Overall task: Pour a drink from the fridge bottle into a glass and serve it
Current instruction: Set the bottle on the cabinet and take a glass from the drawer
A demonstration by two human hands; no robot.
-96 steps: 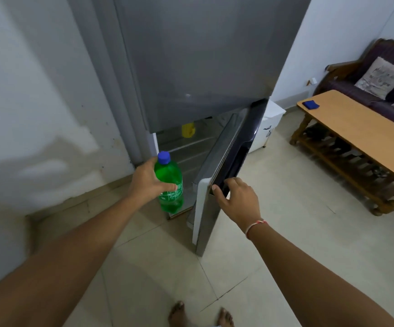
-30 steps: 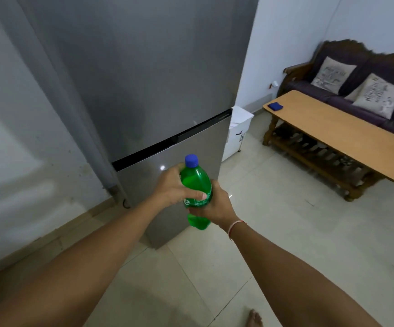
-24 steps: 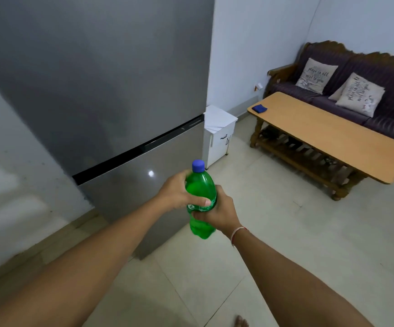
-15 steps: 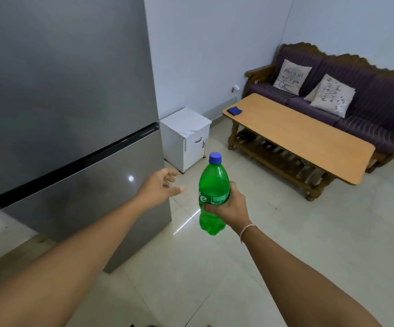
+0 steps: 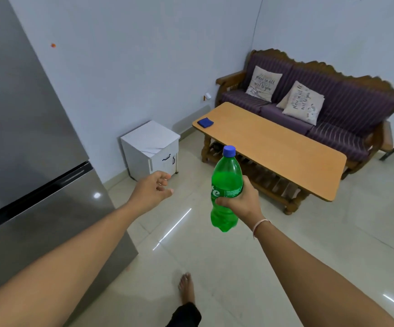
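Observation:
A green plastic bottle (image 5: 226,178) with a blue cap is held upright in mid-air, in front of me above the tiled floor. My right hand (image 5: 243,204) grips it around the label at its middle. My left hand (image 5: 152,191) hovers to the left of the bottle, apart from it, fingers loosely spread and holding nothing. The grey fridge (image 5: 26,138) stands at the left with its doors closed. No glass is in view.
A long wooden coffee table (image 5: 285,147) stands ahead on the right, with a small blue cloth (image 5: 205,122) at its far end. Behind it is a purple sofa (image 5: 346,114) with two cushions. A small white cabinet (image 5: 151,149) sits by the wall. My bare foot (image 5: 186,289) is on the floor.
The fridge door has been closed. The bottle has passed from my left hand to my right, and my left hand has let go. The view has turned right towards the coffee table.

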